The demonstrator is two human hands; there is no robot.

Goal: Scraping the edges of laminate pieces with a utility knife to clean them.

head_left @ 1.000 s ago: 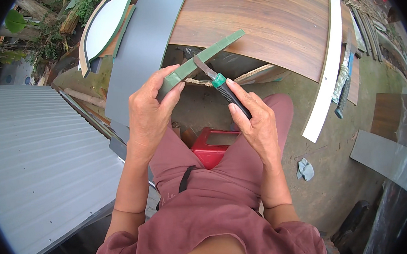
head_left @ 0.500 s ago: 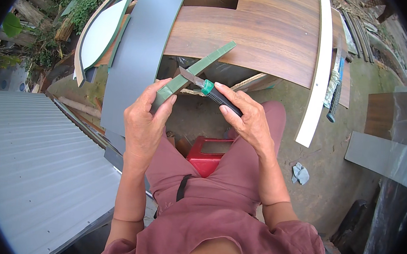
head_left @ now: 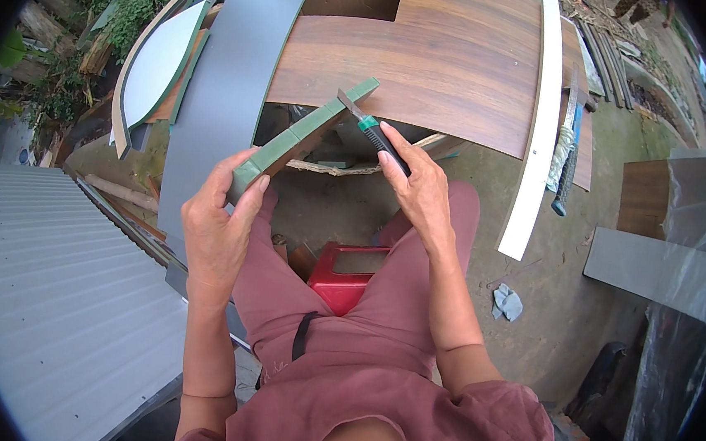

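My left hand point(head_left: 222, 218) is closed on the near end of a narrow wooden strip point(head_left: 302, 133) with a green long edge. The strip slants up and away to the right, its far end over a wood-grain board. In my right hand point(head_left: 418, 186) is a utility knife point(head_left: 385, 145) with a black handle and a green collar. Its blade points up and left, with the tip at the strip's green edge near the far end. Whether the blade cuts in or only touches, I cannot tell.
The wood-grain board point(head_left: 415, 68) lies ahead, a grey panel point(head_left: 232, 70) left of it. A long white strip point(head_left: 533, 143) and a saw point(head_left: 567, 154) lie at its right. A red stool point(head_left: 336, 281) stands between my legs. Corrugated sheet metal point(head_left: 64, 306) covers the lower left.
The knife's blade has slid along the strip from near its middle toward the far end. My left hand with the strip has shifted left and slightly nearer in view.
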